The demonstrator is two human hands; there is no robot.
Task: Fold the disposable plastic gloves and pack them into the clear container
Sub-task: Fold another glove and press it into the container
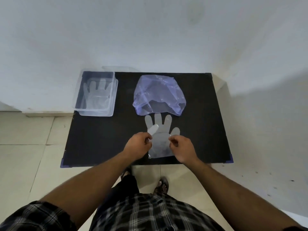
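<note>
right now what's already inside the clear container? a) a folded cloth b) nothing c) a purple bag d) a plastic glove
d: a clear plastic glove lies spread inside the clear container at the table's far left, while the purple bag sits outside it on the black table.

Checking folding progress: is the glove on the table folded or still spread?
Mostly spread: the glove lies flat, fingers fanned, with only one finger folded over.

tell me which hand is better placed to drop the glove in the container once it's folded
Left, probably. The left hand pinches the glove on the side nearer the clear container, far-left on the table; the right hand would cross over.
</note>
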